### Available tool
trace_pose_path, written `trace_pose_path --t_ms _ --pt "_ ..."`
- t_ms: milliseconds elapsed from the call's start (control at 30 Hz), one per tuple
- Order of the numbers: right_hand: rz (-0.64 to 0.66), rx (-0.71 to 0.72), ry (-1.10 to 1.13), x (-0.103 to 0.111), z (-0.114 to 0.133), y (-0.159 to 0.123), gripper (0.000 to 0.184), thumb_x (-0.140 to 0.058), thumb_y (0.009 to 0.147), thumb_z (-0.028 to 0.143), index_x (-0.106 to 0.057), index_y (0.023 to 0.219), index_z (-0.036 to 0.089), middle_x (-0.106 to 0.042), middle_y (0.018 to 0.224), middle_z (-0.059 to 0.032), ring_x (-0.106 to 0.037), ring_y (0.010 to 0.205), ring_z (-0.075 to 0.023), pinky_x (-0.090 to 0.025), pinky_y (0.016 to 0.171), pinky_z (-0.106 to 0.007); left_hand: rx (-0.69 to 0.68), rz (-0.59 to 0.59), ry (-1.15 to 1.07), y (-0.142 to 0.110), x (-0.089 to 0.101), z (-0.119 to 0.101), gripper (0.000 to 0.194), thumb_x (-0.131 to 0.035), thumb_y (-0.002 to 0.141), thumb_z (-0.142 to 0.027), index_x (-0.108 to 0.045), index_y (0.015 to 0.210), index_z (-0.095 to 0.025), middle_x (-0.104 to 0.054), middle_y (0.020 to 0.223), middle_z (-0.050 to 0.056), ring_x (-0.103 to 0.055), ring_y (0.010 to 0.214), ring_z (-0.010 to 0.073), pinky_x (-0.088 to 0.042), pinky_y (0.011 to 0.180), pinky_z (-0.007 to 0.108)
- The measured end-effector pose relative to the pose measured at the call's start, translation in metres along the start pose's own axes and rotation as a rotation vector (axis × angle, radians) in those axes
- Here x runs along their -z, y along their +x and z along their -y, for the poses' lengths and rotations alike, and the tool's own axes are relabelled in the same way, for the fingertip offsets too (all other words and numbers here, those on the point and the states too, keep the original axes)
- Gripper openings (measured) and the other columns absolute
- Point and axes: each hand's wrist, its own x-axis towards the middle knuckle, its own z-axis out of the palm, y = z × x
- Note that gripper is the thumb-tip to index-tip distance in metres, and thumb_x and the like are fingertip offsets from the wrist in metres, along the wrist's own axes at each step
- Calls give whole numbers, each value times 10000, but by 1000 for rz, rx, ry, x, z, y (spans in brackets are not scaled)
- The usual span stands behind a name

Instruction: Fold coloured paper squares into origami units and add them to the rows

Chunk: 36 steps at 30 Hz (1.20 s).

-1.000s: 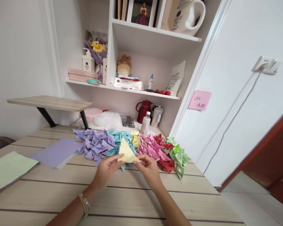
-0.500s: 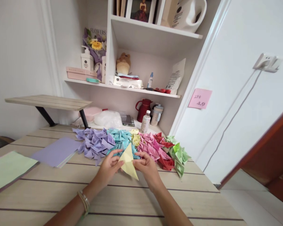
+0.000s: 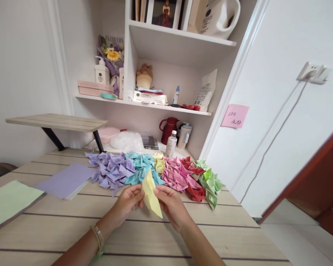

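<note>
Both of my hands pinch a folded yellow paper (image 3: pixel 151 194) above the wooden table (image 3: pixel 144 236). My left hand (image 3: pixel 127 203) grips its left side, with a bracelet on the wrist. My right hand (image 3: pixel 170 205) grips its right side. The paper stands on edge, its point hanging down toward me. Just beyond it lies a row of folded paper pieces: purple (image 3: pixel 111 170), blue (image 3: pixel 141 168), yellow (image 3: pixel 158 162), pink (image 3: pixel 175 174), red (image 3: pixel 194 184) and green (image 3: pixel 211 184).
A purple paper stack (image 3: pixel 68 179) and a green paper stack (image 3: pixel 9 201) lie at the left. A small raised wooden shelf (image 3: pixel 58 121) stands behind. White wall shelves hold bottles, a red jug (image 3: pixel 169 129) and boxes. A pink note (image 3: pixel 234 116) hangs on the right wall.
The yellow paper went from a flat triangle pointing up to a narrower shape turned on edge with its point down. Both hands drew slightly toward me.
</note>
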Motion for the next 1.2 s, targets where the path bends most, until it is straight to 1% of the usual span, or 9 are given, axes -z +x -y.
trace_pose_path --t_ms 67,200,300,400,533,800,933,1067,1200 --pt "-36 87 -130 3 0 2 323 -766 590 311 -664 849 148 -677 714 -33 -614 563 -139 -493 571 -258 -7 -30 39 2 1 -2 369 -737 608 -398 -672 841 -120 -548 484 -22 -441 417 66 -305 420 168" --pt "41 160 -343 10 -4 5 357 -674 651 223 -626 1003 182 -672 789 -22 -579 497 -122 -473 490 -245 -23 -36 124 3 4 -5 326 -772 549 -375 -685 726 -115 -583 474 -8 -481 431 90 -356 439 191" --pt "9 292 -661 13 -7 6 289 -570 665 121 -678 928 174 -672 689 -7 -574 480 -137 -451 458 -230 1 -38 84 3 4 -4 358 -771 555 -377 -689 783 -114 -644 580 24 -545 506 115 -418 501 213" --pt "-46 529 -950 14 -7 3 296 -501 658 49 -718 809 180 -706 810 -53 -644 684 -197 -490 599 -266 94 -42 27 4 4 -2 408 -740 588 -433 -683 828 -108 -655 599 40 -577 524 127 -457 540 233" --pt "-51 683 -1023 12 -8 0 311 -496 652 23 -710 803 189 -672 1028 -98 -632 918 -216 -496 730 -278 197 -34 38 3 2 -3 406 -717 612 -458 -676 824 -115 -684 664 57 -632 591 161 -494 593 262" --pt "39 615 -821 12 -12 4 327 -531 669 26 -721 853 218 -711 894 -63 -652 856 -202 -504 751 -299 282 5 1 -9 -4 -15 378 -739 637 -331 -633 929 -116 -711 844 100 -669 719 202 -511 679 304" --pt "102 363 -544 17 -11 6 131 -676 642 159 -737 751 198 -682 1009 -86 -668 732 -194 -525 632 -283 235 -30 -10 -6 1 -14 421 -768 598 -264 -610 960 -118 -712 814 92 -672 691 198 -503 628 271" --pt "250 125 -338 20 -12 7 188 -747 585 208 -735 771 179 -699 953 -77 -668 755 -197 -521 681 -295 139 -100 49 0 5 -12 368 -780 568 -309 -586 836 -147 -692 633 20 -612 470 139 -445 470 216" --pt "54 204 -325 24 -13 12 126 -748 579 234 -735 690 176 -716 844 -71 -653 710 -190 -516 638 -283 102 -62 14 2 8 -12 318 -776 572 -351 -594 728 -141 -698 660 27 -637 559 144 -464 529 211"
